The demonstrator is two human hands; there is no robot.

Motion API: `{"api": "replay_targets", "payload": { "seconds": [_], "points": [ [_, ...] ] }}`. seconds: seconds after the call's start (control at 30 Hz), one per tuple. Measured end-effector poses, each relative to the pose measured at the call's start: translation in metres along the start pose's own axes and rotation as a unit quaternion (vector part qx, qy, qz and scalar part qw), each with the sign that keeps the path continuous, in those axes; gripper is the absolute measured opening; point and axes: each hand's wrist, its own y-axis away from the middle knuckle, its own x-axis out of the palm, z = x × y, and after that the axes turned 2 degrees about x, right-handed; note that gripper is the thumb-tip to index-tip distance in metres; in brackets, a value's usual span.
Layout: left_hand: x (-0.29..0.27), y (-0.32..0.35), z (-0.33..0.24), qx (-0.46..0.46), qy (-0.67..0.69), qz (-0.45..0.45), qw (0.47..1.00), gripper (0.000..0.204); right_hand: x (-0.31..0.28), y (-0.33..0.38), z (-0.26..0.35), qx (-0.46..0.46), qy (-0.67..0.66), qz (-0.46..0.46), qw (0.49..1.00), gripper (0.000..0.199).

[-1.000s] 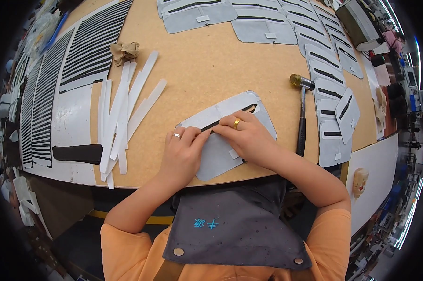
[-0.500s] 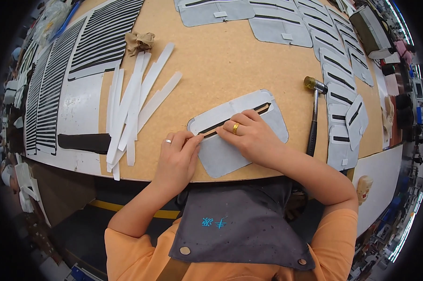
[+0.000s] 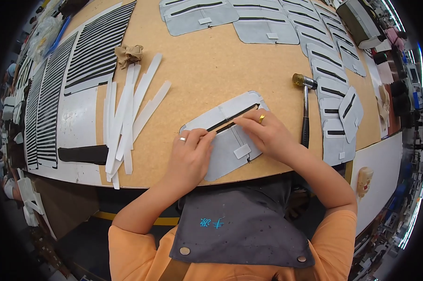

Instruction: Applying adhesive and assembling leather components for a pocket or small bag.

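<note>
A grey fabric panel (image 3: 221,161) with rounded corners lies tilted on the table before me. Across it runs a long slot edged with black strips (image 3: 239,114), and tan shows through the opening. A small white tab (image 3: 242,151) sits on its lower half. At the slot's left end, my left hand (image 3: 191,152) pinches the slot's edge between thumb and fingers. My right hand (image 3: 270,135) is bent over the slot's right part, thumb and fingertips together on its lower edge. The fingertips hide parts of the black edging.
A mallet (image 3: 305,112) lies to the right, beside overlapping rows of similar grey panels (image 3: 331,93). White strips (image 3: 127,117), a crumpled brown piece (image 3: 128,55) and a black strip bundle (image 3: 83,154) lie left. Black-striped sheets (image 3: 99,42) are farther left. A bottle (image 3: 365,181) stands at right.
My right hand has shifted right and down along the slot, uncovering the white tab and more of the slot. My left hand stays at the slot's left end. The whole view has shifted slightly.
</note>
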Motion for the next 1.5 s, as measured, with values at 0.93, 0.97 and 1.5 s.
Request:
{"api": "replay_targets", "payload": {
  "seconds": [0.93, 0.97, 1.5],
  "points": [
    [-0.005, -0.054, -0.009, -0.228, 0.436, -0.07, 0.868, 0.025, -0.069, 0.021, 0.002, 0.186, -0.052, -0.245, 0.95, 0.023],
    [-0.001, -0.049, -0.02, -0.244, 0.556, -0.203, 0.768, 0.024, -0.07, 0.024, 0.001, 0.187, -0.049, -0.246, 0.95, 0.023],
    [0.039, -0.082, -0.016, -0.034, 0.053, 0.096, 0.993, 0.018, -0.017, 0.01, -0.017, 0.179, -0.08, -0.042, 0.98, 0.012]
  ]
}}
